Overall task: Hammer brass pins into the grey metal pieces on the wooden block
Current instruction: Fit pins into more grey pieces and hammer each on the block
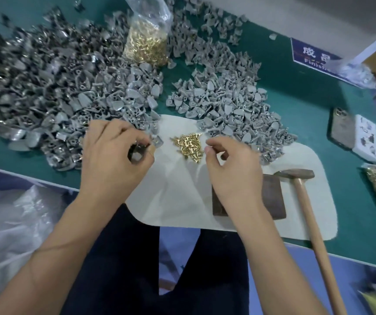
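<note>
Centrally, brass pins [188, 145] lie between left hand [114, 155] and right hand [232, 171].

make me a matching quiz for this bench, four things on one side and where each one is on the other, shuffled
Things:
1. hammer
2. loose pins
3. phone
4. bag of pins

Places:
A. far side, among the grey pieces
B. right of the wooden block
C. on the cloth, between the hands
D. right edge, on the green table

Pairs: 1-B, 2-C, 3-D, 4-A

Blue sign [314, 56] at table's far right: "成", partly hidden "Finish…".
</note>
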`<state>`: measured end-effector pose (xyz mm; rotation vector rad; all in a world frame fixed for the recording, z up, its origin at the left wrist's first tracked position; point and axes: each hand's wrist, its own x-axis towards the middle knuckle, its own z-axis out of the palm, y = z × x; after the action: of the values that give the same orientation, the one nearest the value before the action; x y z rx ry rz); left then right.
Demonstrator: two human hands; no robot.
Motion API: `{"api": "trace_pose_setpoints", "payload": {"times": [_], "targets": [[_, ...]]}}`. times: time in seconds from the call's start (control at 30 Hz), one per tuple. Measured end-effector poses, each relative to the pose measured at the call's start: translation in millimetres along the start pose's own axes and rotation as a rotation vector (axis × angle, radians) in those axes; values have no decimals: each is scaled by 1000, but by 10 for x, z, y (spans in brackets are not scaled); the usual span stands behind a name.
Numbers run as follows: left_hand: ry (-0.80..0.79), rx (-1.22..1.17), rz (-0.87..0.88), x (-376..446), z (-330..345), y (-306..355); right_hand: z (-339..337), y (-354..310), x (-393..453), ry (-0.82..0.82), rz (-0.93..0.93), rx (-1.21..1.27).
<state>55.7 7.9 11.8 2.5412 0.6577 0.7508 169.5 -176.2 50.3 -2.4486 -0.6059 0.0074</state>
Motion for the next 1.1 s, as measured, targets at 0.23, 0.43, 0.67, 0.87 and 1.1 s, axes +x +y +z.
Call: {"api": "trace_pose_setpoints", "payload": {"times": [0.23,0.43,0.67,0.87,1.1], "targets": [[65,60,43,-50,119,-23,76,-44,86,-161,157,-47],[62,46,52,-70,137,-24,132,-115,83,-175,178,-157],[111,15,131,-88,98,23,49,-188,69,-215,122,-179],[-33,-217,163,-82,103,406,-382,159,59,-93,8,42],[-281,-199,199,382,454,876,-526,469,-104,178,120,371]]}}
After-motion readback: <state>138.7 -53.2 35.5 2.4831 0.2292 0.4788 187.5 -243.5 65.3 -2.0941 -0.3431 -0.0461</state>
